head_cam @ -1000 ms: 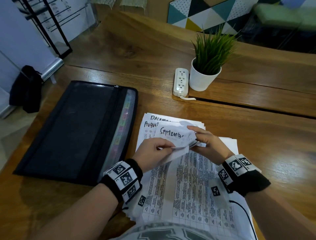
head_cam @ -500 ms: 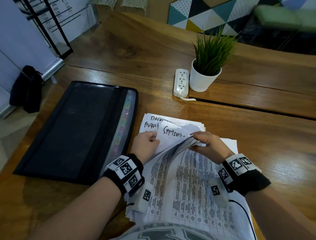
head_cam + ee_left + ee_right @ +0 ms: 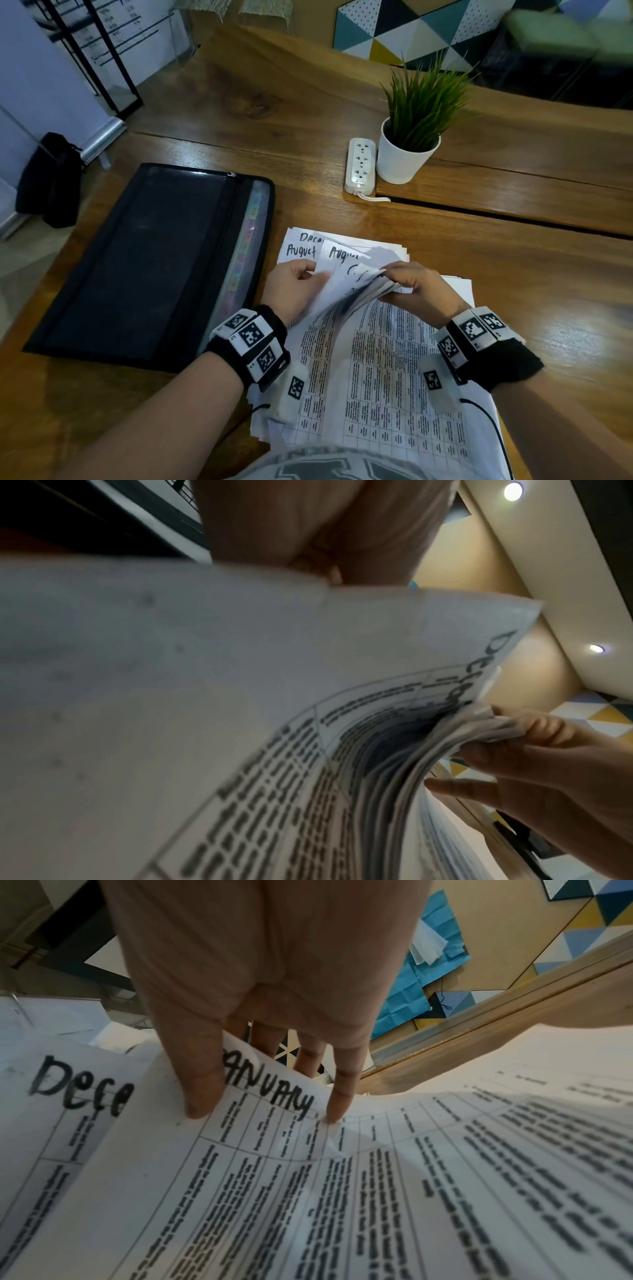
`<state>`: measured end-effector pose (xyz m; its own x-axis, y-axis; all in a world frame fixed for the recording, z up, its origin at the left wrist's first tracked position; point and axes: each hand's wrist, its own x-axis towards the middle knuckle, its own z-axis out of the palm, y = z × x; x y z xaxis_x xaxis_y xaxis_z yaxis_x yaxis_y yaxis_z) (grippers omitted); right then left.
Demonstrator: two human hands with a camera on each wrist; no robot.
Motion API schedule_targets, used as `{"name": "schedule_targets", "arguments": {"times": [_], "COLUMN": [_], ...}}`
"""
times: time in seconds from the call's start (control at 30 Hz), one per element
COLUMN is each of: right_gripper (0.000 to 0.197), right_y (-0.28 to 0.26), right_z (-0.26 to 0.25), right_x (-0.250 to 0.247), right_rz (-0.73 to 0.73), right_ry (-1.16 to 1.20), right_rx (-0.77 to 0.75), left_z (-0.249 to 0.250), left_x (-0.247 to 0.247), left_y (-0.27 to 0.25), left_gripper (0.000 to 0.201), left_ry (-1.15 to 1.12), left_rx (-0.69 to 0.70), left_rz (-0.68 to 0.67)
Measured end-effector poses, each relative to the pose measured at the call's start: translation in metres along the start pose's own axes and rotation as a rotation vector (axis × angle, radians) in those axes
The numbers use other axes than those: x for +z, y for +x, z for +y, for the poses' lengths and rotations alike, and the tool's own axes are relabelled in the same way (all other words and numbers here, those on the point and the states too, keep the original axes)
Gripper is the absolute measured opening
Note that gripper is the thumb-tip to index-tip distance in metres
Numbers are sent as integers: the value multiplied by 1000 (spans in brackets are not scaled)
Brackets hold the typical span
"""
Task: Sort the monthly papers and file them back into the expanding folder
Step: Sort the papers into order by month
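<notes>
papers first, from the head view: a stack of white printed sheets with table grids and handwritten month names [image 3: 370, 363] lies on the brown wooden table [image 3: 513, 260], just right of the black zippered expanding folder with a mesh front and coloured tabs [image 3: 147, 260], which lies flat and closed. the left hand [image 3: 294, 287] has its fingers curled over the left edge of several lifted sheets, thumb on top. the right hand [image 3: 416, 289] pinches the curled top corners of a thick bundle, raising them off the stack; sheets headed "august" and one starting "dece" show beyond the hands. a white power strip [image 3: 359, 164] and a white pot with a green grass-like plant [image 3: 407, 150] stand beyond the stack, touching each other or nearly so.

left wrist view: a white sheet [image 3: 240, 696] curves close over the lens, with fanned page edges to its right. the left hand's fingers [image 3: 308, 528] are mostly hidden behind the sheet's top edge, so their grip cannot be told here. the right hand [image 3: 548, 777] clamps the fanned corners, fingers on one side, thumb on the other.

right wrist view: the right hand [image 3: 260, 988] holds a sheet headed "january" [image 3: 267, 1150], thumb [image 3: 202, 1085] pressed on its face, fingers behind its top edge. left of it lies a sheet starting "dece" [image 3: 68, 1096].
</notes>
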<state>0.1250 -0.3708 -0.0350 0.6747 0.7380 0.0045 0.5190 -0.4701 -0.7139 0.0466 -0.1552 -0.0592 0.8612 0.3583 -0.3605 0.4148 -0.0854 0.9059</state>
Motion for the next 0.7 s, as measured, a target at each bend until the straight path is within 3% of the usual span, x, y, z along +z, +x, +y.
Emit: {"name": "schedule_targets", "arguments": {"times": [0.07, 0.17, 0.23, 0.43, 0.7], "right_gripper": [18, 18, 18, 24, 17], "right_y": [-1, -1, -1, -5, -7], "right_z": [2, 4, 6, 10, 7], "right_x": [0, 2, 2, 3, 4], "right_rz": [7, 12, 9, -3, 5], "right_ry": [15, 29, 22, 33, 24], "right_rx": [-21, -23, -23, 15, -29], "left_z": [-1, -5, -5, -6, 9], "left_x": [-3, -7, -9, -9, -14], "left_y": [1, 6, 6, 6, 25], "left_gripper": [5, 6, 5, 3, 58], "left_ry": [41, 337, 475, 528, 731], "left_rx": [26, 85, 65, 98, -36], "left_rz": [32, 156, 162, 156, 42]}}
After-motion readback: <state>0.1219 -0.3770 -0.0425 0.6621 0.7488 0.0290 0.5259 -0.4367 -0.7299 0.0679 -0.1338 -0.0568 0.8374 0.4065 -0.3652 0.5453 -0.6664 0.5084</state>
